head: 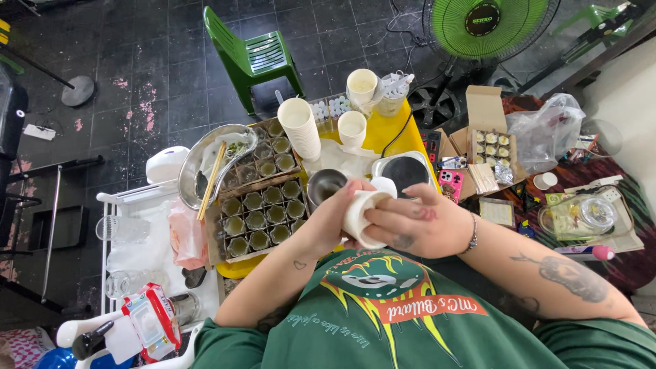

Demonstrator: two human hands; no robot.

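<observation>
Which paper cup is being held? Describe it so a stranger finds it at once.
Start at the yellow table. At its near edge, the left hand and right hand clasp a white paper cup. Unlike the upright stacked cups, it lies tilted sideways.

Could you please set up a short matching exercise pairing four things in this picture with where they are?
Things:
1. white cup
2. chopsticks
3. green chair
4. stack of white cups

Places:
A. on the dark tiled floor beyond the table
B. lying across the metal bowl
C. held between both hands, left hand and right hand
D. standing beside the tray of small glass jars

Pairs: 1-C, 2-B, 3-A, 4-D
</observation>
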